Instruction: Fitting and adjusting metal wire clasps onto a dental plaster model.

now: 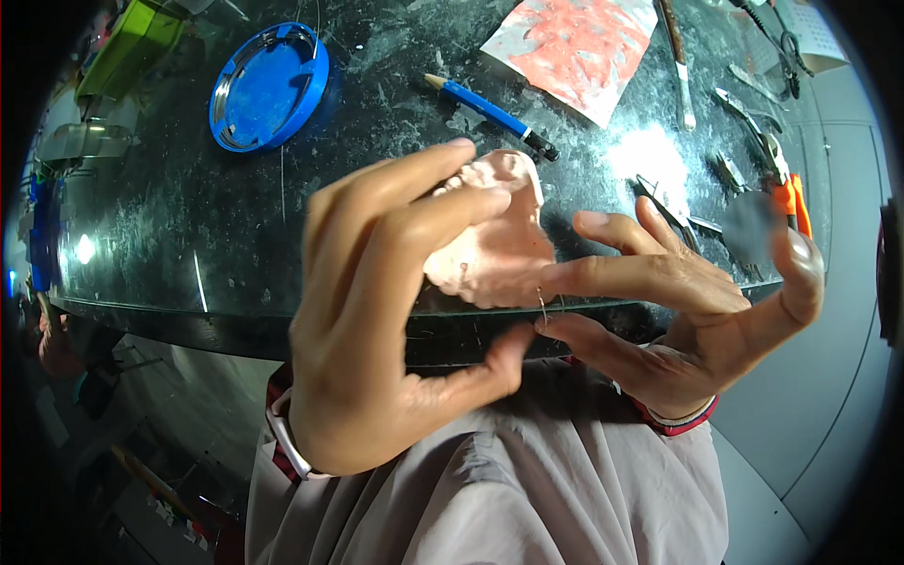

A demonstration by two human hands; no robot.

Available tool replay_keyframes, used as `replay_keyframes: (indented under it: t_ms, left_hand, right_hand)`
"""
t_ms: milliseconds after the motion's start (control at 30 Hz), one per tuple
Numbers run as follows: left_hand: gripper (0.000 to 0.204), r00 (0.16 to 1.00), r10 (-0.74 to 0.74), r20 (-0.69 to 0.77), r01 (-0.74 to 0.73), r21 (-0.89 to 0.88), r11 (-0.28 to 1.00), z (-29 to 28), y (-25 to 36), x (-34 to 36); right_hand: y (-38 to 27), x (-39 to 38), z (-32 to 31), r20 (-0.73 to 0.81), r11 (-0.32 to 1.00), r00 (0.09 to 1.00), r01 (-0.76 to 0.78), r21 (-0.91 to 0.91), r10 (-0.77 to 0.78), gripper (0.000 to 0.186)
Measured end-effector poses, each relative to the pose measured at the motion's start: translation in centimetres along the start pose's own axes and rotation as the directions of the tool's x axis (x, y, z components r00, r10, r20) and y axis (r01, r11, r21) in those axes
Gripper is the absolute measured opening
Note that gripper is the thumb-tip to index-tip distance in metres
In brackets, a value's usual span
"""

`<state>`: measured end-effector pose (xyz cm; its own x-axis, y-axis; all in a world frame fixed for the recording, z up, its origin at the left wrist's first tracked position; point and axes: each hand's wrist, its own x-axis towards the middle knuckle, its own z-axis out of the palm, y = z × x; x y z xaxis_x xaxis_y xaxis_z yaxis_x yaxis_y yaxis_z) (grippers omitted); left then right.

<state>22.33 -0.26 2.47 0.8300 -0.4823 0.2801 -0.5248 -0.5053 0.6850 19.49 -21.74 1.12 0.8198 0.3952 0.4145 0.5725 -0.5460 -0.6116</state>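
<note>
Left hand (pixel 377 311): fingers wrapped around a pink dental cast (pixel 499 235), held up over the near edge of the dark bench (pixel 235 235).
Right hand (pixel 678 311): thumb and forefinger pinch a thin wire (pixel 542 306) at the cast's lower edge; other fingers spread.
Beyond the cast: blue pencil (pixel 490 115); blue round dish (pixel 268 87) farther left; pliers (pixel 767 155) to the right.

The left hand (pixel 377 311) holds a pink dental cast (pixel 494 235) up over the near edge of the dark bench (pixel 188 226), while the right hand (pixel 678 311) pinches a thin wire (pixel 542 306) against its lower edge. Farther off lie a blue pencil (pixel 490 113), a blue round dish (pixel 268 87) and pliers (pixel 767 141).
</note>
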Motion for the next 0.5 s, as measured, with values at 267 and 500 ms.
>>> replay_keyframes:
  t_ms: [267,500]
  left_hand:
    - [0.025,0.989,0.147,-0.015,-0.145,-0.304,0.942,1.3,0.6,-0.6]
    - [0.013,0.967,0.185,-0.175,-0.252,-0.564,0.786,2.1,0.4,-1.1]
  right_hand:
    - [-1.2,-1.6,-1.8,-0.068,0.990,0.997,0.021,-0.143,-0.031,0.102]
    - [-0.6,-2.1,-5.3,-0.248,0.872,0.937,-0.326,-0.364,0.247,0.035]
